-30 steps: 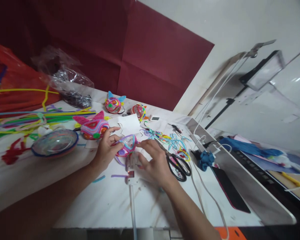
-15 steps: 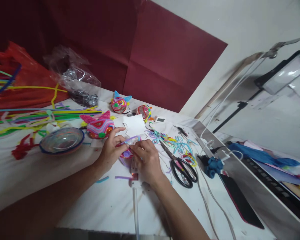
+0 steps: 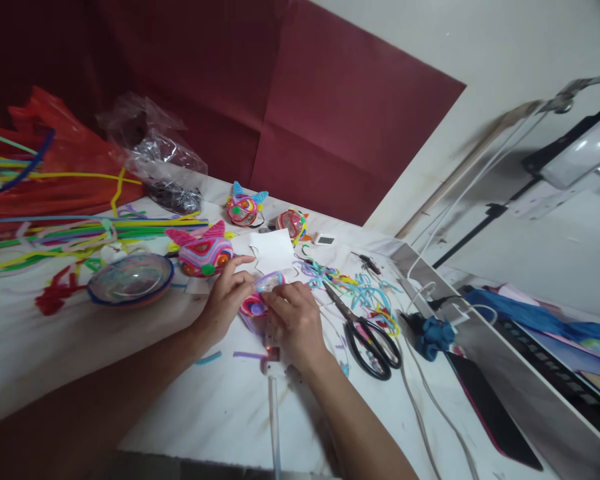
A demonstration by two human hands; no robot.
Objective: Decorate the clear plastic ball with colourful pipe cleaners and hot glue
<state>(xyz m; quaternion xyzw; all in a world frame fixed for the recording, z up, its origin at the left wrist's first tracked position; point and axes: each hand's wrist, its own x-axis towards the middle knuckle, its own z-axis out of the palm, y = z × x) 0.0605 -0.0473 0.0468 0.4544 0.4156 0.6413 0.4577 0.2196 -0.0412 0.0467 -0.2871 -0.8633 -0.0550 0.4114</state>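
Observation:
A small clear plastic form trimmed with purple and pink pipe cleaners sits between my hands. My left hand grips its left rim by thumb and fingers, the index finger stretched out above. At its right side, my right hand has its fingertips pinched against the trim; they hide whatever is between them. Beneath lies a white glue gun with a small red light and a clear glue stick toward the table's front edge. Purple and blue pipe cleaner bits lie nearby.
Black-handled scissors and curly pipe cleaner scraps lie right of my hands. Finished animal-face pieces, one with pink ears, stand behind. A clear bowl-shaped form and pipe cleaners are left. Cables and a phone lie right.
My left thumb has drawn back a little to the left, so more of the purple and pink trim shows. My right hand stays on the piece. The whole view has shifted slightly.

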